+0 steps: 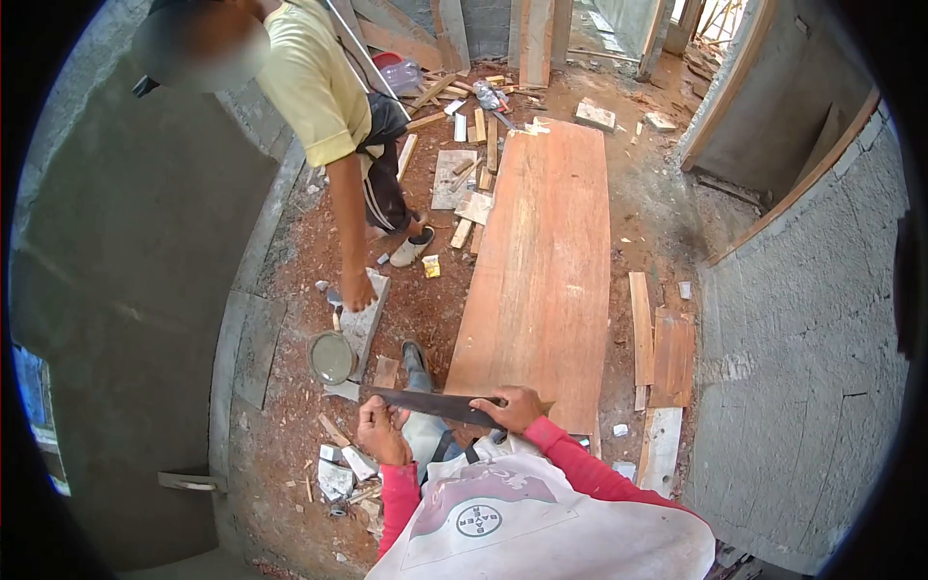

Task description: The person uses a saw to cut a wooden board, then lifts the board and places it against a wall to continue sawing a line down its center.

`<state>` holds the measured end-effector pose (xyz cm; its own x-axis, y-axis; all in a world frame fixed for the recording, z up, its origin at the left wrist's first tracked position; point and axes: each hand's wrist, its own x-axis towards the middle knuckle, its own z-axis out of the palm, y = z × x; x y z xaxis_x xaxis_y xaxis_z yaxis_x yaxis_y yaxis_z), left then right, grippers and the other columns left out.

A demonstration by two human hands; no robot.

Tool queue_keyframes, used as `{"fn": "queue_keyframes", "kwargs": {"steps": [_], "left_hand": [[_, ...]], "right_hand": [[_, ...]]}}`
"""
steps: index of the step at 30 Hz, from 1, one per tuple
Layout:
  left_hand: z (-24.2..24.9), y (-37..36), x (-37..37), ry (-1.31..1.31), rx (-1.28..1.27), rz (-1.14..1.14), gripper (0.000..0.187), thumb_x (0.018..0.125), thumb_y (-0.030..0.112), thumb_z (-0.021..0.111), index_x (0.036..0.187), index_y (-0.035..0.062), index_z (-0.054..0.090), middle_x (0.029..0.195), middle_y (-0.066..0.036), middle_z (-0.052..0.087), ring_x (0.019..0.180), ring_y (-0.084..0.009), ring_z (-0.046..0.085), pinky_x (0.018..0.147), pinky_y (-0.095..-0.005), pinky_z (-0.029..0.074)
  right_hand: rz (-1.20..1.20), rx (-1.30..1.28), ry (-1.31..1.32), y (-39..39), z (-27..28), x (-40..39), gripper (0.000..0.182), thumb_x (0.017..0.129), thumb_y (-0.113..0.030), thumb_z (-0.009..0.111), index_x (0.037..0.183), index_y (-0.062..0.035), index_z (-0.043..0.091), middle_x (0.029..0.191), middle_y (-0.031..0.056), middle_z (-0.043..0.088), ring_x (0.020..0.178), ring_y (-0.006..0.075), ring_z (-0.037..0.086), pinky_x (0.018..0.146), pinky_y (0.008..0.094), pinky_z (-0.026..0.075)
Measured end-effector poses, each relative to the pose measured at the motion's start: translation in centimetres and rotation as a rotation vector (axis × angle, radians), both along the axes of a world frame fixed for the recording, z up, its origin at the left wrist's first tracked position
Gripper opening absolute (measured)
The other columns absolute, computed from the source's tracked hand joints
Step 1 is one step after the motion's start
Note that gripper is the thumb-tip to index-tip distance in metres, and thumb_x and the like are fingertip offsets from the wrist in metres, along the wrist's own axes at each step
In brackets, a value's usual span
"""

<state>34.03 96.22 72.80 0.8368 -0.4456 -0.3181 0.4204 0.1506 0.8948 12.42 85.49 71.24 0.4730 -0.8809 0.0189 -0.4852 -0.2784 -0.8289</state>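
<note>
Dark strip, left fingers and right fingers grasping it, near wooden panel's edge

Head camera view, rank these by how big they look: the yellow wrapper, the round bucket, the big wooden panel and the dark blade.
1. Wooden panel
2. Dark blade, perhaps flattered by nearness to the camera
3. Round bucket
4. Yellow wrapper
</note>
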Motion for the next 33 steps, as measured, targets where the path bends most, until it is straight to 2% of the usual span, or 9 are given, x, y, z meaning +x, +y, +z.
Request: {"fn": "queue_keyframes", "kwargs": {"steps": [3, 7, 9, 15, 17, 19, 25, 29, 33], "left_hand": [[-0.9, -3.2, 3.3, -0.005, -0.006, -0.035, 0.014, 0.096, 0.020, 0.066, 0.097, 0.0070, 0.062, 0.084, -0.002, 0.063, 0.074, -0.0098, 0.061, 0.056, -0.0254, 0.059], [-2.7, -7.1, 10.1, 0.040, 0.013, -0.052, 0.016, 0.096, 0.022, 0.066, 0.097, 0.0065, 0.062, 0.082, -0.004, 0.062, 0.068, -0.0110, 0.061, 0.057, -0.0261, 0.059], [-2.1, -10.4, 14.3, 0.089, 0.056, -0.028, 0.018, 0.096, 0.023, 0.066, 0.096, 0.0061, 0.061, 0.082, -0.004, 0.062, 0.069, -0.0115, 0.061, 0.058, -0.0262, 0.059], [-0.1, -15.1, 25.7, 0.043, 0.039, -0.046, 0.015, 0.099, 0.023, 0.061, 0.096, 0.0078, 0.061, 0.090, -0.002, 0.064, 0.079, -0.0108, 0.062, 0.060, -0.0281, 0.061], [0.7, -17.3, 27.3, 0.018, -0.034, -0.105, 0.014, 0.099, 0.021, 0.061, 0.097, 0.0079, 0.059, 0.094, -0.003, 0.064, 0.081, -0.0121, 0.063, 0.061, -0.0289, 0.061], [1.4, -20.2, 28.1, 0.029, -0.049, -0.098, 0.013, 0.099, 0.020, 0.060, 0.098, 0.0074, 0.057, 0.096, -0.004, 0.063, 0.082, -0.0142, 0.063, 0.062, -0.0307, 0.061], [2.9, -28.1, 31.0, 0.160, -0.106, -0.258, 0.017, 0.099, 0.021, 0.061, 0.103, 0.0044, 0.056, 0.094, -0.007, 0.061, 0.079, -0.0191, 0.067, 0.063, -0.0338, 0.062], [3.1, -32.5, 32.9, 0.177, -0.032, -0.387, 0.026, 0.097, 0.020, 0.063, 0.111, -0.0025, 0.060, 0.091, -0.011, 0.065, 0.075, -0.0210, 0.069, 0.063, -0.0346, 0.062], [1.4, -36.5, 35.6, -0.006, -0.004, -0.452, 0.014, 0.099, 0.015, 0.058, 0.095, 0.0026, 0.061, 0.080, -0.005, 0.062, 0.068, -0.0177, 0.067, 0.058, -0.0302, 0.058]], "right_hand": [[-0.020, -0.092, 0.081, -2.6, -1.3, 3.0, 0.051, 0.080, -0.055, 0.073, 0.065, -0.0058, 0.068, 0.062, 0.0125, 0.063, 0.057, 0.0293, 0.064, 0.053, 0.0396, 0.048], [-0.038, -0.032, 0.175, -5.7, -2.8, 9.8, 0.052, 0.080, -0.061, 0.070, 0.074, -0.0093, 0.073, 0.067, 0.0116, 0.067, 0.063, 0.0310, 0.067, 0.058, 0.0404, 0.051], [-0.092, -0.032, 0.090, -8.2, -2.9, 14.5, 0.052, 0.079, -0.057, 0.074, 0.070, -0.0062, 0.072, 0.065, 0.0125, 0.066, 0.058, 0.0284, 0.065, 0.054, 0.0379, 0.049], [0.045, -0.061, 0.123, -15.4, -0.5, 25.5, 0.044, 0.081, -0.049, 0.076, 0.073, -0.0065, 0.073, 0.064, 0.0087, 0.065, 0.054, 0.0260, 0.062, 0.052, 0.0359, 0.047], [0.007, -0.075, 0.121, -17.6, 0.3, 27.1, 0.048, 0.082, -0.053, 0.073, 0.065, -0.0088, 0.068, 0.060, 0.0101, 0.061, 0.056, 0.0294, 0.062, 0.053, 0.0391, 0.048], [-0.036, -0.118, 0.063, -19.1, 0.8, 28.0, 0.044, 0.080, -0.048, 0.076, 0.065, -0.0081, 0.068, 0.059, 0.0103, 0.062, 0.055, 0.0295, 0.061, 0.051, 0.0378, 0.047], [-0.381, 0.077, 0.039, -21.3, 1.1, 29.5, 0.042, 0.083, -0.040, 0.077, 0.067, -0.0039, 0.065, 0.056, 0.0128, 0.056, 0.047, 0.0215, 0.053, 0.048, 0.0365, 0.041], [-0.497, 0.056, -0.017, -24.1, 0.6, 30.0, 0.045, 0.084, -0.040, 0.076, 0.065, -0.0023, 0.062, 0.055, 0.0134, 0.053, 0.047, 0.0220, 0.048, 0.047, 0.0362, 0.038], [-0.476, -0.100, -0.029, -28.4, 3.0, 32.5, 0.042, 0.083, -0.041, 0.077, 0.068, -0.0035, 0.066, 0.061, 0.0128, 0.061, 0.052, 0.0271, 0.058, 0.051, 0.0373, 0.045]]}}
